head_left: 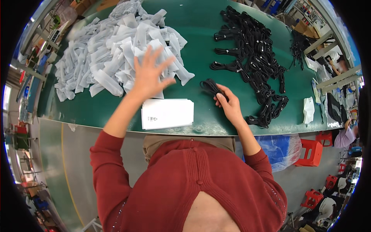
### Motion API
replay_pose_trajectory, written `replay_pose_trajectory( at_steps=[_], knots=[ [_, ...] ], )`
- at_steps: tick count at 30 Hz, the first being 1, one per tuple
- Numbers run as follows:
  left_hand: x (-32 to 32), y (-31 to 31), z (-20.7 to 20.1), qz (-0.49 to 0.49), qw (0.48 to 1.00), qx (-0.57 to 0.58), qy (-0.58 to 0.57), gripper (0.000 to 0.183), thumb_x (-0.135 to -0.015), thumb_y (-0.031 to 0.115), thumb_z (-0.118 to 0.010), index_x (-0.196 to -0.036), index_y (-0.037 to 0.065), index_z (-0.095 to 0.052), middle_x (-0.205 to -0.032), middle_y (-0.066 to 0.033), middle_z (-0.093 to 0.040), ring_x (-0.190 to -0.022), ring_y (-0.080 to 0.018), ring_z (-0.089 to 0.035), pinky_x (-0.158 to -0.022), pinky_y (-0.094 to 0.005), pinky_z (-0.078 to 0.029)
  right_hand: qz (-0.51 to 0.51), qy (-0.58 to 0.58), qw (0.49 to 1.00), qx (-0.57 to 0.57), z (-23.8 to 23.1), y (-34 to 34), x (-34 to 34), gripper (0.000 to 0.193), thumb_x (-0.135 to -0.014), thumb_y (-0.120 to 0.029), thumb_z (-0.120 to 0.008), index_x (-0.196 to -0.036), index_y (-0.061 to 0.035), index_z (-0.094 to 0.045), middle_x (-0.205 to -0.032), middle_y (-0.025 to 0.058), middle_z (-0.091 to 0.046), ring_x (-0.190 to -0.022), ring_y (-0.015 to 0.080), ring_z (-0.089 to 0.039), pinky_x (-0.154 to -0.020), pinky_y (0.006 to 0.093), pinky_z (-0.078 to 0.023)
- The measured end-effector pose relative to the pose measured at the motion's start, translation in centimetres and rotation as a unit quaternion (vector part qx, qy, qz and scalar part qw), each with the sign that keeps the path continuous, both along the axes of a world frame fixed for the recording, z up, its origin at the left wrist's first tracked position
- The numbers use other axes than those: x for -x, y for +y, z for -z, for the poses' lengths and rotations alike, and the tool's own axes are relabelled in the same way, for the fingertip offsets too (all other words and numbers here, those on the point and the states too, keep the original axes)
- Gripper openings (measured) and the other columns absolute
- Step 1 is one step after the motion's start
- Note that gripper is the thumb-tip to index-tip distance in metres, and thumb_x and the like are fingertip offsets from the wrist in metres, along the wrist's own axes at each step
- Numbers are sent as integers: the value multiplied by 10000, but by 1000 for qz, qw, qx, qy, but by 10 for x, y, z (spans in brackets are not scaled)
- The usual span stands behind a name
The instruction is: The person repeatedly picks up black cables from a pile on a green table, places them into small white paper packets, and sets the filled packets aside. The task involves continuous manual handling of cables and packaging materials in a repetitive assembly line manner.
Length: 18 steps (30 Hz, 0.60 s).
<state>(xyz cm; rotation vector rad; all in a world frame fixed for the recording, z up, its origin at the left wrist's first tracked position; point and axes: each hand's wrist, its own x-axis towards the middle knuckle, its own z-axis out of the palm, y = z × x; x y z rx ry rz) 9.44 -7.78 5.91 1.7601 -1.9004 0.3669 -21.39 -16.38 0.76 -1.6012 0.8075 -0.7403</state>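
My left hand [150, 75] is open, its fingers spread over the near right side of a heap of frosted plastic bags [104, 50] that look filled. Between thumb and fingers, my right hand [229, 104] grips a coiled black cable [209, 86] just above the table. A stack of flat white bags [168, 114] lies near the table's front edge, between my two hands. To the right of my right hand spreads a long pile of bundled black cables [259, 58].
The green table [193, 46] curves along its front edge before me. On its right lie a crumpled white wrapper [308, 110] and more thin black cables [298, 48]. Red stools [310, 152] and a blue plastic-wrapped bundle [275, 151] stand below at the right. Other people sit at the far right.
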Motion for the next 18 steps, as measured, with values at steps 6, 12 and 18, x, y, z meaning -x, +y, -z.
replay_pose_trajectory(
  at_steps=[6, 12, 18],
  knots=[
    [-16, -23, 35, -88, 990, -48, -101, 562, -710, 471, -796, -1229, 301, -664, -1495, -49, -411, -1432, -419, -249, -994, -828, -144, -12, 41, 999, 18, 2, 5, -9, 376, -989, -113, -551, -1353, -18, -547, -888, 26, -624, -731, 69, -549, -674, 218, -473],
    [-50, -34, 40, -126, 985, -19, -117, 507, -727, 472, -779, -1186, 284, -674, -1478, -38, -423, -1430, -416, -246, -976, -828, -194, 6, 27, 1000, 10, 3, 6, -6, 367, -983, -105, -555, -1341, -22, -557, -885, 26, -631, -726, 66, -552, -668, 216, -473],
    [-92, -25, 43, -122, 985, 7, -123, 493, -704, 434, -797, -1162, 292, -681, -1451, -23, -447, -1438, -400, -239, -987, -827, -189, 25, 43, 999, 8, 11, 1, 7, 366, -979, -94, -555, -1337, -18, -558, -882, 27, -631, -726, 63, -551, -661, 213, -472]
  ],
)
